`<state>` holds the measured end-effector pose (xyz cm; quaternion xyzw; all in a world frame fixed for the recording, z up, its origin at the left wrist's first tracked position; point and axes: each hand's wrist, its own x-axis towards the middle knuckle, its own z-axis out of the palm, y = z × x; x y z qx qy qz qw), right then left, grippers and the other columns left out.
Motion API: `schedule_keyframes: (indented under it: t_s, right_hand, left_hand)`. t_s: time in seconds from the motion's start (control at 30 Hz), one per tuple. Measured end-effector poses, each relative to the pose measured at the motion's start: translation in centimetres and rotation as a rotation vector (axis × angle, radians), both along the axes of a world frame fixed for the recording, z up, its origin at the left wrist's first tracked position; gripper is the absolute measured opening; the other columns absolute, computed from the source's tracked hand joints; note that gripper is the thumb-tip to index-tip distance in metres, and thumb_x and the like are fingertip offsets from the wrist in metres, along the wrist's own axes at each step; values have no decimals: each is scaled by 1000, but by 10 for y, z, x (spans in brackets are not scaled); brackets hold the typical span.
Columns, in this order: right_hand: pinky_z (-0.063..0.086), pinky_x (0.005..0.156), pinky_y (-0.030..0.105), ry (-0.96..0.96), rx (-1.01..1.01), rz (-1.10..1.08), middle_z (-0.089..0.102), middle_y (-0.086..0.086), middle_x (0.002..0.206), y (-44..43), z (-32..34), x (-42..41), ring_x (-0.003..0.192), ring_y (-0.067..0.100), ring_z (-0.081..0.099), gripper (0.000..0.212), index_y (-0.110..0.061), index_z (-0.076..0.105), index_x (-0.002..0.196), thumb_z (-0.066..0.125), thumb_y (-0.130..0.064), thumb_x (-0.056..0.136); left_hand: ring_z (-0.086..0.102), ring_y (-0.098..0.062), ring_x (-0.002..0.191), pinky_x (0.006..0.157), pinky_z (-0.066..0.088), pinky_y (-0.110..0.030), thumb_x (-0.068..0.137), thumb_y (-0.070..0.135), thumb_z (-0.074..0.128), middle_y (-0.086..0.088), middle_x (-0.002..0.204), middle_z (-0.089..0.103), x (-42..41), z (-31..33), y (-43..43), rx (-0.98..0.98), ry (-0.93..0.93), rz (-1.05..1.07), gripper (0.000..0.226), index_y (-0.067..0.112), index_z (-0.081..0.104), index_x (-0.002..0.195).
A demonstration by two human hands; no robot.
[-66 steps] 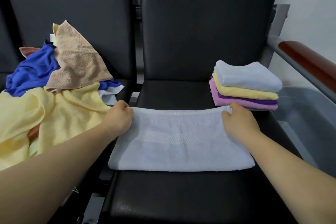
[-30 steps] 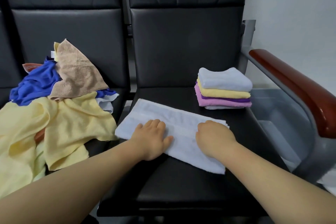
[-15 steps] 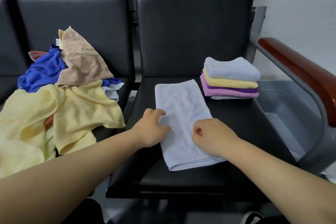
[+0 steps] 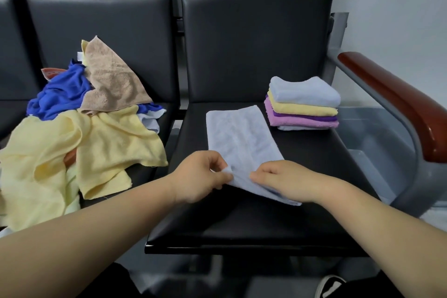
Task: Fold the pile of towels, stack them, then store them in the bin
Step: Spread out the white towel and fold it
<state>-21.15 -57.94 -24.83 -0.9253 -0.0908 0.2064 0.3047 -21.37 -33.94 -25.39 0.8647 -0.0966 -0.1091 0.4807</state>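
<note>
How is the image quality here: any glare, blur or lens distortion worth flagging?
Head view: soft, even light, only a dull sheen on the black seat cushion, no harsh glare; head view's wide lens bows the edges, curving the wooden armrest; slight softness on the left hand and right hand gripping the pale blue towel.

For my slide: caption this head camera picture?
Left hand and right hand pinch the pale blue towel on the black seat.

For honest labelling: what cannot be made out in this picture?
Head view only.
Bin: partly behind the armrest; contents unseen.
Pile: lower towels buried under the yellow towel; count unknown.
Pale towel: near end partly covered by left hand and right hand.
</note>
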Motion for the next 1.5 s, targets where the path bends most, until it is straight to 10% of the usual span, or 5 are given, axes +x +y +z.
schedule_keyframes:
  t_s: [0.2,0.37,0.67,1.03,1.5]
  right_hand:
    - [35,58,32,-210,-201,-41,52,-4,73,2,-3,-8,65,15,46,24,-13,50,76,65,-29,87]
    - [39,60,29,-236,56,-224,59,-6,71,-1,6,6,65,12,52,14,-19,65,73,66,-21,86]
    - [44,65,25,566,391,-212,66,5,101,-7,13,19,87,18,57,34,-16,69,116,75,-17,82]
    - [56,81,39,84,449,-520,70,6,119,10,1,63,107,25,66,36,-22,66,118,63,-18,82]
    - [49,71,32,-255,137,-603,66,-10,100,17,-46,109,95,14,63,20,-26,60,108,71,-27,91]
  left_hand:
    - [49,-9,61,62,42,-27,91,17,68,3,69,57,11,10,8,-28,-96,112,12,10,62,85]
    - [53,-18,70,67,47,-35,73,23,65,-3,71,56,20,29,29,-210,-9,176,12,14,59,77]
    - [70,-23,70,74,55,-33,91,9,47,-5,81,72,14,41,62,-124,678,14,21,13,66,83]
    - [62,-23,76,68,59,-36,94,10,64,-10,84,62,63,12,48,-174,144,394,16,14,51,86]
    - [58,-19,69,59,46,-33,100,28,56,1,77,61,109,-44,31,371,-221,411,18,17,48,89]
